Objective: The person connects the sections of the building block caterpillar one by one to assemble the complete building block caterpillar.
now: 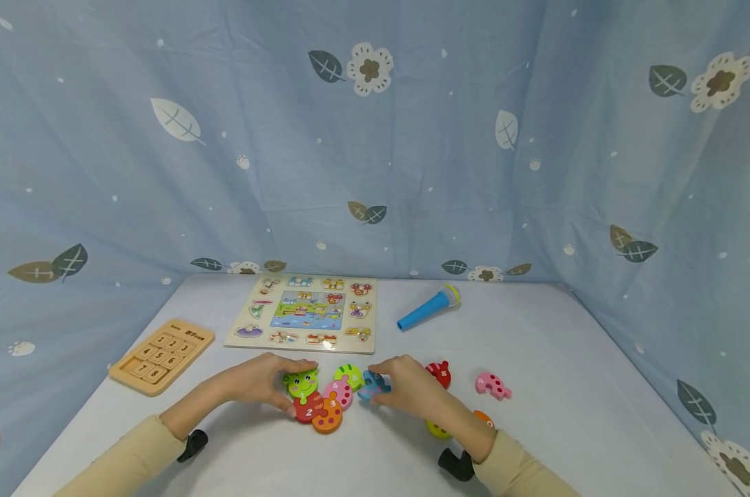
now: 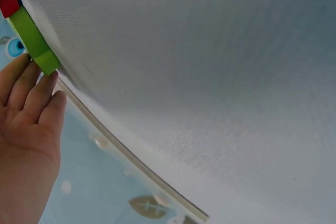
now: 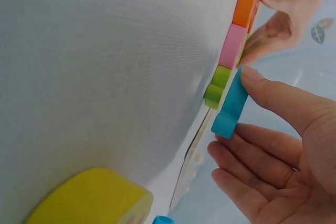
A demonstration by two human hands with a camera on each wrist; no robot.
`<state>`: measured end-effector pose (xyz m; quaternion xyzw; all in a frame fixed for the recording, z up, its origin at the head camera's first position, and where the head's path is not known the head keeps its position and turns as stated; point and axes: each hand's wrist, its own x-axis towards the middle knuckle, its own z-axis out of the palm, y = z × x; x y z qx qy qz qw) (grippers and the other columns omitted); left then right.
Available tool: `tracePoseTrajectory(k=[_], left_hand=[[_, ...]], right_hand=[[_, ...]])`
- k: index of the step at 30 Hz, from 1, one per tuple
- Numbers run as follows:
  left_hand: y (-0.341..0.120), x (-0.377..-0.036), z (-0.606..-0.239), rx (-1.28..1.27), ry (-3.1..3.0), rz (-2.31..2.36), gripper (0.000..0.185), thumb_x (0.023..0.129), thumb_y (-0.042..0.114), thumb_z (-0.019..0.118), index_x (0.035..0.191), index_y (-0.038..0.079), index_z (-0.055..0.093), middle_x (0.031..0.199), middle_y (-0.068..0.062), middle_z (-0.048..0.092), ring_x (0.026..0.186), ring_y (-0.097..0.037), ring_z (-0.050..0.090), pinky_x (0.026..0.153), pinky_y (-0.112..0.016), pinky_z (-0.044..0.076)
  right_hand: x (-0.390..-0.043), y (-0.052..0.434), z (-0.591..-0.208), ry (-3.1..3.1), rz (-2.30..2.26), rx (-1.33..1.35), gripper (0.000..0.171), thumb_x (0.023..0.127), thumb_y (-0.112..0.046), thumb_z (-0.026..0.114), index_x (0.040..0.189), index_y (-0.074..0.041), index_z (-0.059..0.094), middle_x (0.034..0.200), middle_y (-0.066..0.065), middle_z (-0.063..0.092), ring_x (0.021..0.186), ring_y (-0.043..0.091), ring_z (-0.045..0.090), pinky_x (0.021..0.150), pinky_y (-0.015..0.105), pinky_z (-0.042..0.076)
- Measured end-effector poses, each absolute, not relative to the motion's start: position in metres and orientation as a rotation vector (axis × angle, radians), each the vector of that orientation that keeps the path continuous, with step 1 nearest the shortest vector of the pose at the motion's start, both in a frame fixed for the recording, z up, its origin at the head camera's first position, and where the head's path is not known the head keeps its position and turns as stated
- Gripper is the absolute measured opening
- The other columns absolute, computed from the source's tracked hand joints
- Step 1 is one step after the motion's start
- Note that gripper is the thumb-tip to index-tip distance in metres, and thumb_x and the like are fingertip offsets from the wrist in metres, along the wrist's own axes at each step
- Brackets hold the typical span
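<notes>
And there's the blue piece (image 1: pixel 372 386), pinched between the thumb and fingertips of the right hand (image 1: pixel 408 386), just beside the green number five (image 1: pixel 348 376), though whether they touch I can't tell! Across at the other end, the left hand (image 1: pixel 263 379) braces the joined caterpillar (image 1: pixel 339 392), thumb on the red number two (image 1: pixel 308 408), fingers against the green head (image 1: pixel 303 384), a moderate gap between them. The chain lies between the two hands, while the pink number nine (image 1: pixel 491 385) sits well out beyond the right hand.
</notes>
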<state>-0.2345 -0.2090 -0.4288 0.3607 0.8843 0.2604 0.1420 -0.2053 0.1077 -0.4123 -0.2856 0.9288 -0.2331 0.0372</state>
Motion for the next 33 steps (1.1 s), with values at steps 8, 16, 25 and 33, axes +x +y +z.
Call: tracePoseTrajectory(k=[8,16,25,33], left_hand=[[-0.209,-0.234,-0.429,1.044,2.552,0.757,0.083,0.069,0.047,0.082,0.137,0.008,0.054,0.142,-0.002,0.051,0.133,-0.028,0.043,0.108,-0.049,0.035],[-0.209,-0.233,-0.429,1.044,2.552,0.756,0.084,0.069,0.048,0.081,0.137,0.008,0.054,0.142,-0.001,0.051,0.133,-0.029,0.043,0.108,-0.049,0.035],[-0.208,-0.231,-0.426,1.020,2.542,0.771,0.083,0.069,0.045,0.082,0.137,0.006,0.054,0.142,-0.003,0.051,0.134,-0.029,0.041,0.109,-0.050,0.034],[-0.207,-0.231,-0.425,1.020,2.539,0.775,0.082,0.070,0.044,0.082,0.137,0.007,0.054,0.142,-0.004,0.050,0.134,-0.029,0.041,0.108,-0.050,0.034]], right_hand=[[-0.207,0.103,-0.414,2.862,-0.718,-0.873,0.051,0.074,-0.026,0.085,0.118,-0.007,0.069,0.116,0.004,0.069,0.110,0.021,0.063,0.088,0.031,0.055],[-0.209,0.098,-0.417,2.892,-0.710,-0.858,0.049,0.074,-0.027,0.085,0.116,-0.004,0.070,0.114,0.007,0.069,0.108,0.022,0.064,0.088,0.031,0.055],[-0.210,0.095,-0.419,2.901,-0.717,-0.833,0.049,0.073,-0.027,0.086,0.113,-0.003,0.071,0.111,0.006,0.070,0.103,0.019,0.065,0.085,0.028,0.055],[-0.211,0.092,-0.422,2.906,-0.679,-0.822,0.050,0.071,-0.027,0.087,0.112,-0.003,0.072,0.108,0.005,0.071,0.093,0.014,0.065,0.079,0.022,0.055]])
